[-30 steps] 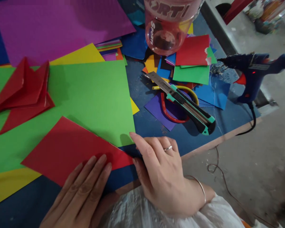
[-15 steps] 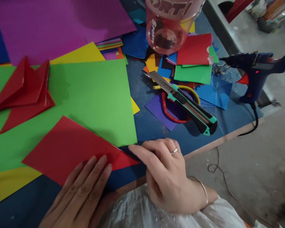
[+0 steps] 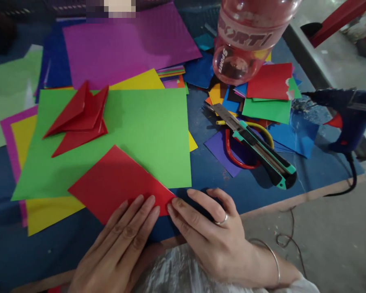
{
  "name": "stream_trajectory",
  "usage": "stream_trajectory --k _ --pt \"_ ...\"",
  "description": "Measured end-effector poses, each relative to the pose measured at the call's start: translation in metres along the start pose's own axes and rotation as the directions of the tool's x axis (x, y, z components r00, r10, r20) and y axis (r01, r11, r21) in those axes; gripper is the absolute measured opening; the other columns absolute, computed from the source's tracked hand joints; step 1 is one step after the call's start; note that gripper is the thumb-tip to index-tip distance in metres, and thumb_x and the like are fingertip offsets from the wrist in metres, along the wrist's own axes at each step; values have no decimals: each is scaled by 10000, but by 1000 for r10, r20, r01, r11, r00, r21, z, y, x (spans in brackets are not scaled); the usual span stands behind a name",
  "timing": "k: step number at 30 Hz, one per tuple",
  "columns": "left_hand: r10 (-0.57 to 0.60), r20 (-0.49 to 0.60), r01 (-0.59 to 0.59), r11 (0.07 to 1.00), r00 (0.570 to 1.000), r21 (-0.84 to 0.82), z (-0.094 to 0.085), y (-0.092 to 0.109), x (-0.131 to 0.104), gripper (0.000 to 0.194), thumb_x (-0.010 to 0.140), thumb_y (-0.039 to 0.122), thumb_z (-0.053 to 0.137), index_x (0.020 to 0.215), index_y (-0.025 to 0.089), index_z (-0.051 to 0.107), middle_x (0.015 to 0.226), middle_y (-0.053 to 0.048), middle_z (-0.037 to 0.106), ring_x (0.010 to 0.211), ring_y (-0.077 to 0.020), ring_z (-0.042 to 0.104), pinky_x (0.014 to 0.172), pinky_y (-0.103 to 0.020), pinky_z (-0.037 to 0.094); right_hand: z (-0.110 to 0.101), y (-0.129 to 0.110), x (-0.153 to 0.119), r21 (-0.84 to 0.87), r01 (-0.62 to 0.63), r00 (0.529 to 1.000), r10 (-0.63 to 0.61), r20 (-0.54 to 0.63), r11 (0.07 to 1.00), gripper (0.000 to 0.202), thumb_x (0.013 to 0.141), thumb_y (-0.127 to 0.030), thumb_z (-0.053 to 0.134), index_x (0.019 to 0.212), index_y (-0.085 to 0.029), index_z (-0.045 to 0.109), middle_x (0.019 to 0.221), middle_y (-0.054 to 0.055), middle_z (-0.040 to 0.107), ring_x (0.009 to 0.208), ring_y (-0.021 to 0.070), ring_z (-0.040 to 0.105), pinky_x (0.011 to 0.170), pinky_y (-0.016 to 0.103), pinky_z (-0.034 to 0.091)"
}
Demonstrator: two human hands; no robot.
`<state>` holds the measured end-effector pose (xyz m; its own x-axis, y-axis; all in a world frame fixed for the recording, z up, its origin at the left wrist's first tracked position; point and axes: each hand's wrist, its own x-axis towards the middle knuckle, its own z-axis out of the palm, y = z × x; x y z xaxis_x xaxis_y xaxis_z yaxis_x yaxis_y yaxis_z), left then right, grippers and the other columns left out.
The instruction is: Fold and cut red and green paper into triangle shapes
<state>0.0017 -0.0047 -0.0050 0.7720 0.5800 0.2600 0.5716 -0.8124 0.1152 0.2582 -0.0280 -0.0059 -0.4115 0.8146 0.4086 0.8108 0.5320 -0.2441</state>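
Observation:
A folded piece of red paper (image 3: pixel 110 183) lies tilted across the near edge of a green sheet (image 3: pixel 158 122) and the blue tabletop. My left hand (image 3: pixel 125 240) rests flat on its lower part, fingers stretched out side by side. With two fingertips, my right hand (image 3: pixel 204 228) touches the paper's right corner and covers the tip. The other fingers of that hand are spread apart above the table, and its thumb is hidden. Farther back on the green sheet sits a folded red paper shape (image 3: pixel 85 114) with pointed flaps.
Right of the green sheet, a utility knife (image 3: pixel 256 146) with its blade out lies over red and yellow handles (image 3: pixel 242 165). Behind are paper scraps (image 3: pixel 270 81) and a clear pinkish bottle (image 3: pixel 244 44). A glue gun (image 3: pixel 344 114) stands near the right edge. Purple paper (image 3: pixel 128 44) lies at the back.
My right hand has moved from a pointing pose beside the paper's edge onto its right corner, its other fingers uncurling. My left hand stays on the paper. The view has shifted left.

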Motion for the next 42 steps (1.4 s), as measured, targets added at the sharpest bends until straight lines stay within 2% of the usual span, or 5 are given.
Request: stream_trajectory --k 8,15,26,32,42 --pt "-11 48 11 1000 999 14 -2 5 -3 596 1107 336 544 1614 34 457 1647 -161 546 1640 -286 361 1389 -417 247 -4 1 5 -25 30 999 -31 -25 999 451 1034 -95 455 1218 -257 833 1302 -70 813 1220 201 697 974 370 563" --pt "-213 -56 211 977 976 -40 6 25 -2 605 1148 396 449 1681 127 357 1568 -89 644 1575 -228 475 1385 -388 277 -3 3 6 -23 42 997 -43 -64 999 472 972 -76 472 1186 -268 846 1277 -68 823 1148 216 711 940 392 560" --pt "-175 -77 177 984 982 26 9 27 -1 658 1131 457 474 1653 65 396 1571 -132 635 1567 -275 489 1378 -434 318 6 1 -3 62 33 997 -29 -71 998 431 1128 -142 390 1283 -160 792 1300 3 817 1240 232 636 1139 421 395" --pt "-150 -96 152 988 984 18 9 28 -2 760 1098 559 494 1610 -1 440 1572 -180 623 1579 -318 468 1375 -474 333 6 0 -3 31 78 997 -77 -21 997 424 1155 -208 398 1364 -224 766 1274 12 822 1253 234 605 1249 454 292" --pt "-143 -76 143 990 987 -4 10 24 -5 736 1107 554 466 1597 5 464 1615 -182 577 1612 -315 414 1392 -471 272 7 -3 -2 37 82 996 -80 -41 996 419 1121 -137 417 1308 -165 792 1242 38 832 1248 253 602 1243 459 306"
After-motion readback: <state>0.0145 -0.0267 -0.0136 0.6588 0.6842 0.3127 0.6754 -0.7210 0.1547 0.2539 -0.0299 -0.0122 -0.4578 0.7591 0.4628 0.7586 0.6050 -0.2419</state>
